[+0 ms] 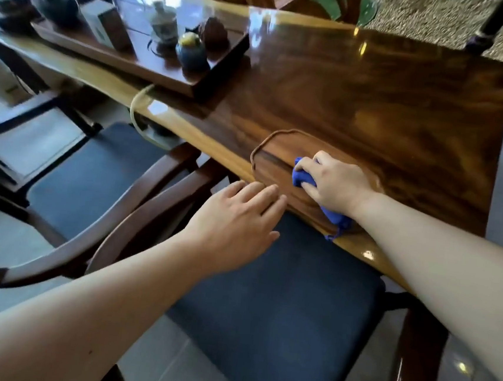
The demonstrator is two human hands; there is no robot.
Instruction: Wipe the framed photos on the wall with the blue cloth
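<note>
**Right hand closed on the blue cloth at the near edge of the wooden surface**

The right hand (335, 184) is clenched around the blue cloth (302, 176), pressing it down on a shallow wooden tray (273, 158) that lies on the surface (390, 105) near its front edge. Most of the cloth is covered by the palm and fingers; a bunch shows ahead of the knuckles and a tail with a loose thread sticks out under the wrist, so its full shape cannot be made out. The left hand (238, 219) is released, fingers flat and held together, with the fingertips at the near rim of the tray; whether they touch the wood cannot be told. Both forearms are bare and run out of the picture at the bottom.

Beneath the hands stands a chair with a dark blue seat cushion (278, 309), its front edge tucked under the surface. A second chair (99, 163) of the same kind stands to the left.

Farther off on the left, a dark tea tray (151, 67) carries a small blue jar (191, 51), a white patterned pot (164, 25) and a dark teapot (58, 2); these are blurred, and the things behind them are too smeared to name.
</note>
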